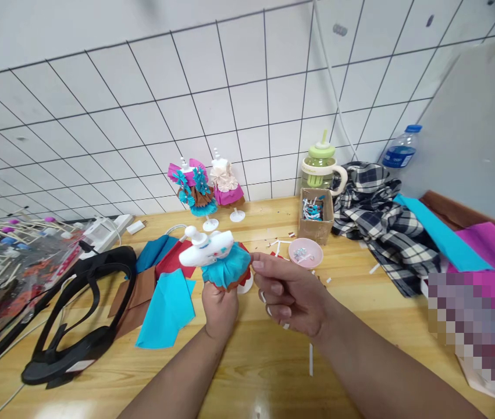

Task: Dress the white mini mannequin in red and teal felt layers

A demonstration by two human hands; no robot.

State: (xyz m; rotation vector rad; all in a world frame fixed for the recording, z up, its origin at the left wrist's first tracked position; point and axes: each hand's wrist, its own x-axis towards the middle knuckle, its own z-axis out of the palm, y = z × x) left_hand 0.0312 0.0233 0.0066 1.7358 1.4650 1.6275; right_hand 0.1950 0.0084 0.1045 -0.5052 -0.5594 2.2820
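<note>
My left hand (218,305) grips a small white doll mannequin (206,248) from below; it lies tilted on its side and wears a teal crepe-paper skirt (225,269) with a red layer under it. My right hand (288,294) comes in from the right, and its thumb and forefinger pinch the skirt's right edge. Both hands hover just above the wooden table (256,361).
Two dressed mannequins (206,189) stand by the tiled wall. Teal, red and brown paper sheets (164,305) lie left of my hands, a black plastic frame (77,314) further left. A cardboard box (316,215), pink dish (305,252), green cup (321,166), plaid cloth (382,224) and water bottle (402,148) sit right.
</note>
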